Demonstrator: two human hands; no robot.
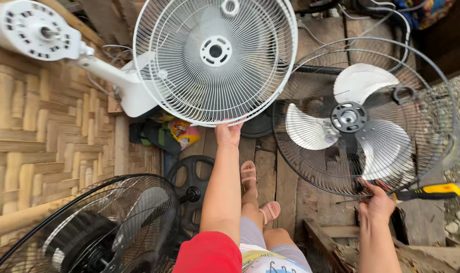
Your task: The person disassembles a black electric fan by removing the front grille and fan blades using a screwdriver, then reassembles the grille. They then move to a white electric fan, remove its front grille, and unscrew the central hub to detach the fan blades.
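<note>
Head view: left hand (228, 133) pinches the round white wire fan guard (215, 58) at its 6 o'clock rim, top centre of frame; looks light, springy, best held by rim. Right hand (375, 203) closed on yellow-black screwdriver (426, 192) w/ black wire fan cage (364, 116) at 3 o'clock.

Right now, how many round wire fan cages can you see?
3: a white wire fan cage at top centre, a black wire cage with silver blades at right, another black cage at bottom left, partly cut off.

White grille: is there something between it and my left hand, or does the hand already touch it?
Nothing visible stands between them. The left hand already touches the bottom rim of the white grille. The right hand is at the rim of the black fan, with a yellow screwdriver.
</note>
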